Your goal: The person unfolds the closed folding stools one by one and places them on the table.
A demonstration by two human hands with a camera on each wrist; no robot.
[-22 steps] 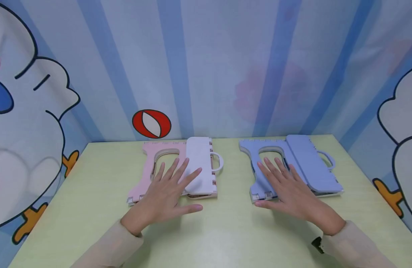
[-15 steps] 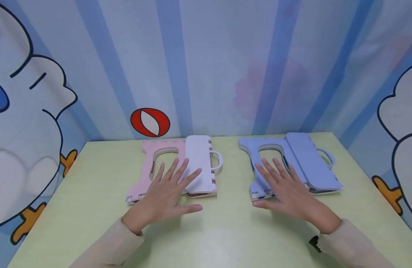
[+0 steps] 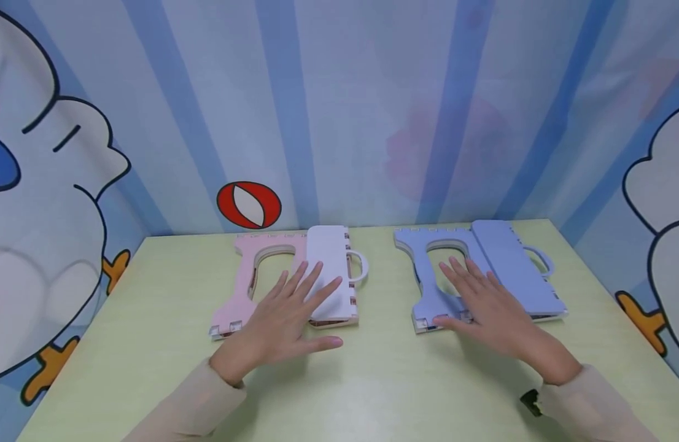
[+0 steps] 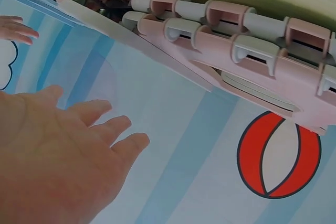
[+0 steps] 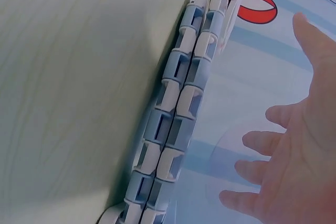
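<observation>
Two folded plastic stools lie flat on the table. The one on the left (image 3: 242, 288) is pink with a white panel and a white loop handle, and its hinged edge shows in the left wrist view. The other (image 3: 513, 270) is blue, with a blue loop handle; its knuckled edge (image 5: 178, 87) runs down the right wrist view. Over the front of the pink stool hovers my left hand (image 3: 279, 328), fingers spread, holding nothing. My right hand (image 3: 496, 313) is likewise held out, fingers extended, above the front of the blue stool. Each hand hides part of the stool below it.
The pale green table (image 3: 367, 387) carries both stools near its back edge, with a gap between them. Behind it hangs a blue striped backdrop (image 3: 361, 110) printed with a red and white ball (image 3: 249, 204) and cartoon figures at both sides.
Both hands have shifted a little to the right. The right hand's fingers have drawn closer together. The stools stay where they were.
</observation>
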